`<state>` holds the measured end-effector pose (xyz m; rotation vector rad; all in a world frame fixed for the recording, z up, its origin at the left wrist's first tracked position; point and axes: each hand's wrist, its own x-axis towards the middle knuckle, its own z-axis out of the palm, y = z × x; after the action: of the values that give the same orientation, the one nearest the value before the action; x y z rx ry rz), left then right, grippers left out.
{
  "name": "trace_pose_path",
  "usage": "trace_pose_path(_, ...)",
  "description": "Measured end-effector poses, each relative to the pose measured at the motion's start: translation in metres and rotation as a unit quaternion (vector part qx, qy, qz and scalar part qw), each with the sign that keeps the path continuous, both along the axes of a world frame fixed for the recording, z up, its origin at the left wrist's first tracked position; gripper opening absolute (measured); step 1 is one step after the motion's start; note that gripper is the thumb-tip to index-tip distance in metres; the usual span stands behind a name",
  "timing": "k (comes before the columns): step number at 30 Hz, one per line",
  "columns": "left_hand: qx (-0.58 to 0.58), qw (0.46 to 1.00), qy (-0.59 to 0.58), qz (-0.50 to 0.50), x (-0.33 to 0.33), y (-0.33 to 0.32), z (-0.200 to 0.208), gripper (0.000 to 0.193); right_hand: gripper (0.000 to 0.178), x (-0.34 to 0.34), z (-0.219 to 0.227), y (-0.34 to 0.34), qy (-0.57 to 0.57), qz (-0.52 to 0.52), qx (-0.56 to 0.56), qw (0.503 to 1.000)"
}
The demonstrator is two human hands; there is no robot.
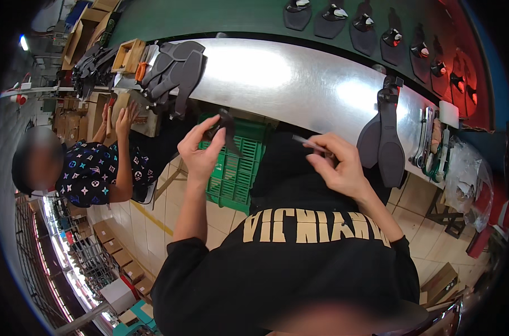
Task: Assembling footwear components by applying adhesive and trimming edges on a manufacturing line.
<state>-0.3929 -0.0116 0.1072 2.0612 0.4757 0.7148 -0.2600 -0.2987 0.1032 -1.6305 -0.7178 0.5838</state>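
My left hand (201,148) is raised in front of the bench, thumb and fingers closed on a dark, curved strap-like piece (227,130) that hangs down over the green crate. Its outline is slightly blurred. To the right, my right hand (341,168) is closed around a slim tool with a pale, flat tip (303,140) aimed left. The tool's rear end is hidden in my fingers, and the two hands are apart. Close to my right hand, a pair of dark grey sandal soles with black straps (384,137) hangs over the bench's near edge.
A pile of grey soles (176,70) lies at the left of the metal bench (299,81). Beyond runs a green conveyor (209,19) with several strapped sandals. Hand tools (431,140) lie at right. A green plastic crate (230,173) stands below. A co-worker (97,168) works at left.
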Motion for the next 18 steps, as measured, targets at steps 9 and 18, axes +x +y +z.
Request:
trace_pose_path(9, 0.042, 0.983, -0.133, -0.122, 0.083, -0.095, 0.044, 0.023, 0.033, -0.006, 0.000, 0.027, -0.210, -0.015, 0.077, 0.975)
trace_pose_path(18, -0.256, 0.940, -0.031, -0.222, 0.107, -0.108, -0.021, 0.031, 0.019, -0.006, -0.006, 0.000, 0.418, -0.019, 0.103, 0.902)
